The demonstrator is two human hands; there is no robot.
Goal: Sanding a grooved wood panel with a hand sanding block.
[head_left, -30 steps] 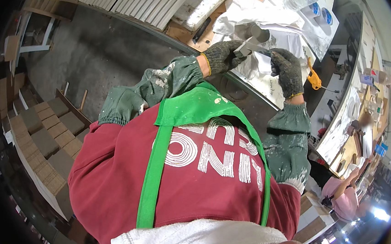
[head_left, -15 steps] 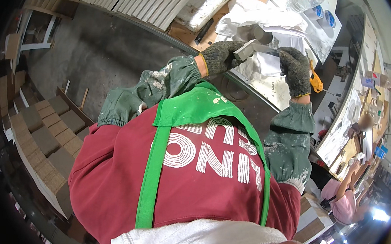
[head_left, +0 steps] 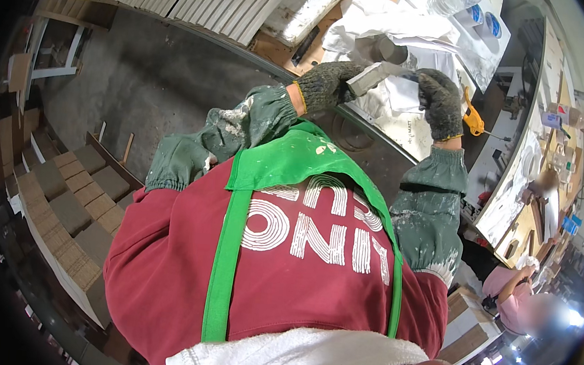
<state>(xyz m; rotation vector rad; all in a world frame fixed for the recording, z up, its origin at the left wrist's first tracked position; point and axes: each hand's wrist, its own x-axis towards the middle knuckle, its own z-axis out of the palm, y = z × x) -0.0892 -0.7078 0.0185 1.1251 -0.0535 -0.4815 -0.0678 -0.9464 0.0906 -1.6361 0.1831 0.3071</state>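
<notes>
My left hand [head_left: 328,86], in a dark knit glove, is closed around one end of a light grey rectangular block [head_left: 367,80]. My right hand [head_left: 441,105], gloved the same way, has its fingers curled at the other side. From its fingertips a thin, flat blade-like piece [head_left: 403,72] reaches toward the block's top; its exact kind is unclear. Below the gap between my hands lies a white sheet [head_left: 404,95] on the work table. A dark grey cylinder [head_left: 390,51] sits just beyond, against crumpled white cloth [head_left: 380,18].
A yellow-orange air gun [head_left: 473,119] lies right of my right hand. Long pale strips [head_left: 217,1] are stacked at the far left of the table, and white tubs [head_left: 488,25] stand far right. Brown and grey blocks [head_left: 71,196] fill the lower left. A person [head_left: 510,289] works at another bench.
My right hand has shifted slightly, and the thin piece lies closer along the block's top. The block is tilted a little differently in my left hand. The other person has moved.
</notes>
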